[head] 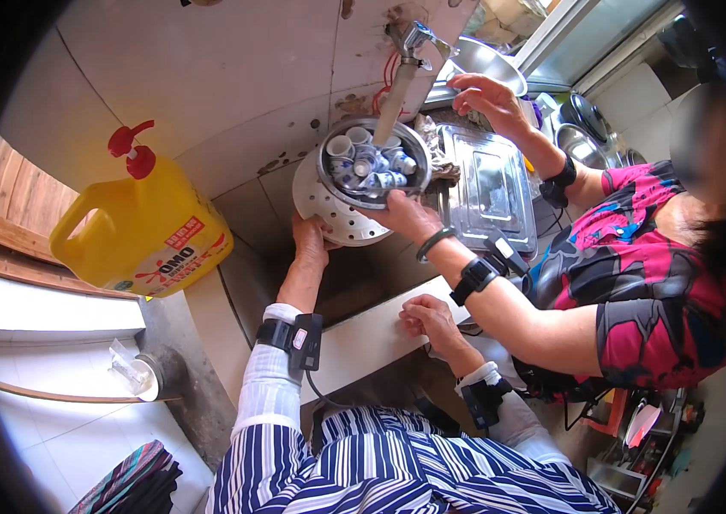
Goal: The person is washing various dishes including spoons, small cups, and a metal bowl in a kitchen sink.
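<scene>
My left hand (313, 239) grips the lower left edge of a white perforated colander (311, 193) held over the sink. Partly over the colander is a round metal bowl (425, 168) with several blue-and-white porcelain cups (363, 157) in it. A person beside me on the right holds the bowl's lower rim with one hand (411, 217); that person's other hand (488, 99) is raised near the faucet (416, 38). The hose or water stream below the faucet ends over the cups. My right hand (426, 316) rests near the sink's front ledge, fingers loosely curled, and holds nothing that I can see.
A yellow detergent jug (144, 225) with a red pump stands left of the sink. A clear plastic lidded box (491, 186) lies right of the bowl, with a metal basin (488, 64) behind. The white front ledge (369, 340) runs between me and the sink (356, 276).
</scene>
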A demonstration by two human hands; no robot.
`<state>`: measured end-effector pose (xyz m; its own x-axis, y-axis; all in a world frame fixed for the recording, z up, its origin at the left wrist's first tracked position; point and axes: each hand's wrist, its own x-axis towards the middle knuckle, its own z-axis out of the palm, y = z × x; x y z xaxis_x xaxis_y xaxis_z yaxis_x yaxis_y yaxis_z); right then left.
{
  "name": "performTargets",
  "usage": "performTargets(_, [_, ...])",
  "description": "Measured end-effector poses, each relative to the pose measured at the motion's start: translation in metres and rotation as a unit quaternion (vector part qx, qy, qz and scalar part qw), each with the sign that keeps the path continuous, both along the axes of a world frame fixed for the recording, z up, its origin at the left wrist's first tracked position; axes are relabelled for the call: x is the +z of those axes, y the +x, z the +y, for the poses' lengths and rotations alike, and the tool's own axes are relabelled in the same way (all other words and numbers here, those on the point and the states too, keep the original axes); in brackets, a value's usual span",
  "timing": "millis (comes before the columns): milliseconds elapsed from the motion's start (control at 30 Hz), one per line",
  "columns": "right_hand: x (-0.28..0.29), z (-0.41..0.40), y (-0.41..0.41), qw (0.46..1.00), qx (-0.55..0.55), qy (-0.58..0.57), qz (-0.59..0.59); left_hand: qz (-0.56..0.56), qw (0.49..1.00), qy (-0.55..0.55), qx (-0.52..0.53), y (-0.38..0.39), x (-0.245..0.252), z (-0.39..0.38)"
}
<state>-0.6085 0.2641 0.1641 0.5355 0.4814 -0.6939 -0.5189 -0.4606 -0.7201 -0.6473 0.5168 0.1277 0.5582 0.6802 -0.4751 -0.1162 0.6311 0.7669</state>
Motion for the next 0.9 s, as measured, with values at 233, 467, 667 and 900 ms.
performTargets(233, [-0.001, -0.001, -0.001, 1.0, 0.0, 0.019, 0.001, 0.01, 1.0, 0.004, 0.011, -0.001, -0.006, -0.003])
performTargets(467, [-0.004, -0.004, 0.0, 1.0, -0.011, 0.028, -0.001, 0.02, 1.0, 0.001, 0.017, 0.002, -0.006, -0.007])
performTargets(667, [-0.006, -0.007, 0.003, 0.999, -0.014, 0.028, 0.012, 0.029, 0.999, -0.003, 0.018, 0.006, -0.006, -0.011])
performTargets(900, [-0.006, -0.008, 0.001, 0.999, -0.013, 0.04, 0.015, -0.017, 1.0, -0.005, 0.0, 0.007, -0.026, -0.003])
